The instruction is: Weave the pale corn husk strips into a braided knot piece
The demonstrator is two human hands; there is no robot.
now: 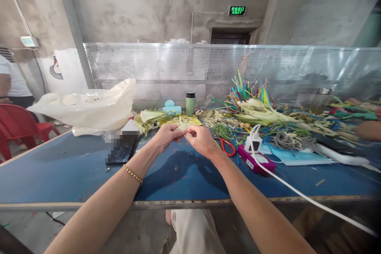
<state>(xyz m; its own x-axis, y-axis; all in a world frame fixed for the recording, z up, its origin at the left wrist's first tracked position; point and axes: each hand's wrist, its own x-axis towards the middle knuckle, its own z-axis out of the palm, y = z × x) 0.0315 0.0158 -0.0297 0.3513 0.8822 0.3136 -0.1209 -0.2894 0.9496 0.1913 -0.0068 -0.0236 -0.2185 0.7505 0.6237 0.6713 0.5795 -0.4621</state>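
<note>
Over the middle of the blue table, my left hand (167, 138) and my right hand (201, 139) meet with their fingers closed in a pinch. Between the fingertips shows a small pale green-white strip of corn husk (182, 126), held from both sides; the fingers hide much of it. Just behind my hands are a yellow sheet (195, 120) with pale scraps on it and a bunch of pale green husks (151, 117). Orange-red scissor handles (228, 149) lie to the right of my right hand.
A purple power socket (256, 160) with a white charger and cable stands at right. A green bottle (190, 105), a dark phone-like slab (121, 149), a large plastic bag (86, 105) and a heap of husks (262, 112) surround the work area. Another person's blurred hand (368, 131) is far right.
</note>
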